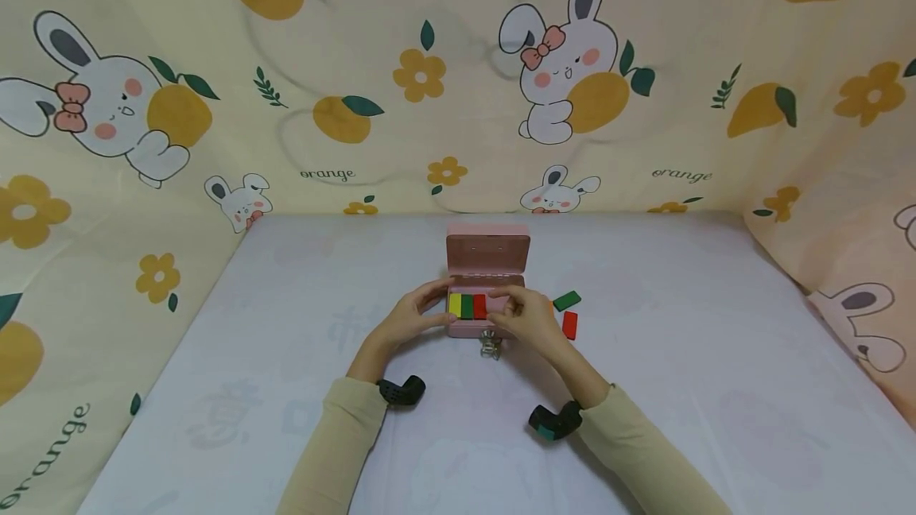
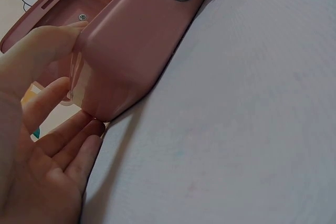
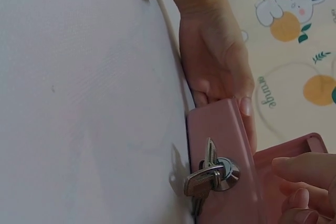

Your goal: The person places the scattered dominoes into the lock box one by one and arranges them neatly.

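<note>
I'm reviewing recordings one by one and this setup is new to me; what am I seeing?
No robot here: a person works bare-handed. The wide picture comes from a head camera; the others, from one on each wrist. The left hand grips one end of an open pink box with keys at its lock. Inside sit yellow, green and red blocks. The right hand is over the other end; whether it holds anything is unclear. Loose blocks lie right of the box on the white surface.

Left forearm (image 1: pixel 367 359) and right forearm (image 1: pixel 581 376), both clad in pale beige cloth sleeves (image 1: pixel 339 435), are extended forward. Bare left hand (image 1: pixel 409 318): thumb and fingers parted. Bare right hand (image 1: pixel 531 318): fingers bent.
</note>
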A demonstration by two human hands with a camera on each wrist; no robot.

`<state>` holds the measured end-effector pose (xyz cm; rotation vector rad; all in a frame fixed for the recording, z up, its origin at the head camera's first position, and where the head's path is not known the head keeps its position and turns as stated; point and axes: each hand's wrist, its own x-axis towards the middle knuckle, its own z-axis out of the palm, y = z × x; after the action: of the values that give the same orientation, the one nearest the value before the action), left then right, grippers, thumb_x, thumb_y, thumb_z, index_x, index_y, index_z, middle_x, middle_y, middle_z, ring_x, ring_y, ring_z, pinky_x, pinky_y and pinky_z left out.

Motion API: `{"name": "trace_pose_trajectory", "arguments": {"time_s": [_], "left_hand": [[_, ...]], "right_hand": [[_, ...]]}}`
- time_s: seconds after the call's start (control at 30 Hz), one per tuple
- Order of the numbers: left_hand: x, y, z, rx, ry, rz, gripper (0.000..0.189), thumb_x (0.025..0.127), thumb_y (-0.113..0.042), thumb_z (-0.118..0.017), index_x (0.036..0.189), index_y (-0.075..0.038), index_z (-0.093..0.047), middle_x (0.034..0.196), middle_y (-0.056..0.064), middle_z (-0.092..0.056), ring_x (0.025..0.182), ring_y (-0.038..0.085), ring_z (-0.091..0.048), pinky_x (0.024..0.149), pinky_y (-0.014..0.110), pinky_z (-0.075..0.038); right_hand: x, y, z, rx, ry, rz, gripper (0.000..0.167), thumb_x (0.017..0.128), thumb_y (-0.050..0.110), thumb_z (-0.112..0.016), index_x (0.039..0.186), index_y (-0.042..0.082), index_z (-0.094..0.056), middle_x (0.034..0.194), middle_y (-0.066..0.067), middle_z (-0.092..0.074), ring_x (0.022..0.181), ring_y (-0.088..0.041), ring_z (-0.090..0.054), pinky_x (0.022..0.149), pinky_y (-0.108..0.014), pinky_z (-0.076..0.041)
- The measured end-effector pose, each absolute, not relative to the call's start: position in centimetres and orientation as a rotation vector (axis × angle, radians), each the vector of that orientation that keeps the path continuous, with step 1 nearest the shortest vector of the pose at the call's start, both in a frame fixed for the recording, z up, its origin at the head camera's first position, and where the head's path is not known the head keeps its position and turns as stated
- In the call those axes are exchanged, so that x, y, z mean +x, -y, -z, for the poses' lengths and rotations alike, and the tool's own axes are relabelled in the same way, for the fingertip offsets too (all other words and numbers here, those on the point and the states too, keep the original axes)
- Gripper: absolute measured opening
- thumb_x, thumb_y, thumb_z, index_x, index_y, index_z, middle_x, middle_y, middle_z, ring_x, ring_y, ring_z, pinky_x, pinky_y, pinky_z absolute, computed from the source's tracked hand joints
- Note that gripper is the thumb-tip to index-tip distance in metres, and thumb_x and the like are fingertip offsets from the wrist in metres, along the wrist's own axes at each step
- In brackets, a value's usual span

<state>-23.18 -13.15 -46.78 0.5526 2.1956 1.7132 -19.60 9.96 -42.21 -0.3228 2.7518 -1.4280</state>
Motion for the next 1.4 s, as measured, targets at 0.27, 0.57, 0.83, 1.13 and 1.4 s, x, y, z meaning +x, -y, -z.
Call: {"name": "trace_pose_trajectory", "arguments": {"time_s": [0.27,0.57,0.83,1.13,1.4], "left_hand": [[-23.2,13.2,46.9,0.539,-2.201,-1.702,0.067,0.087,-0.011,-0.07,0.147,-0.01,-0.039,0.156,0.012,-0.036,0.146,0.032,-0.034,0.123,0.047,-0.026],[-23.0,13.2,46.6,0.515,-2.2,-1.7,0.068,0.087,-0.011,-0.071,0.147,-0.012,-0.038,0.157,0.012,-0.035,0.147,0.032,-0.033,0.124,0.046,-0.025],[-23.1,13.1,46.8,0.528,-2.211,-1.692,0.068,0.087,-0.013,-0.07,0.147,-0.012,-0.038,0.157,0.012,-0.035,0.146,0.033,-0.033,0.123,0.048,-0.026],[-23.2,13.0,46.8,0.526,-2.209,-1.692,0.069,0.087,-0.014,-0.071,0.148,-0.013,-0.038,0.156,0.013,-0.036,0.147,0.032,-0.032,0.124,0.047,-0.025],[-23.2,13.0,46.8,0.528,-2.207,-1.698,0.069,0.087,-0.013,-0.071,0.148,-0.013,-0.038,0.156,0.013,-0.036,0.147,0.031,-0.032,0.124,0.046,-0.025]], "right_hand": [[-19.2,-10.6,42.0,-0.307,-2.704,1.459,0.034,0.083,0.009,-0.074,0.115,0.0,-0.066,0.067,-0.005,-0.05,0.063,-0.013,-0.044,0.052,-0.017,-0.035],[-18.7,-11.6,42.1,-0.347,-2.725,1.476,0.033,0.082,0.009,-0.075,0.112,-0.003,-0.067,0.066,-0.004,-0.05,0.06,-0.01,-0.043,0.053,-0.016,-0.035],[-18.4,-12.4,42.5,-0.332,-2.727,1.458,0.033,0.082,0.01,-0.075,0.111,-0.003,-0.067,0.068,-0.004,-0.05,0.062,-0.008,-0.043,0.055,-0.016,-0.035],[-18.5,-13.3,42.8,-0.275,-2.778,1.416,0.034,0.081,0.008,-0.075,0.112,-0.001,-0.068,0.067,-0.006,-0.054,0.063,-0.008,-0.045,0.054,-0.016,-0.035],[-18.6,-14.1,43.0,-0.235,-2.762,1.428,0.034,0.08,0.004,-0.074,0.112,-0.005,-0.067,0.066,-0.004,-0.054,0.061,-0.006,-0.044,0.055,-0.015,-0.037]]}}
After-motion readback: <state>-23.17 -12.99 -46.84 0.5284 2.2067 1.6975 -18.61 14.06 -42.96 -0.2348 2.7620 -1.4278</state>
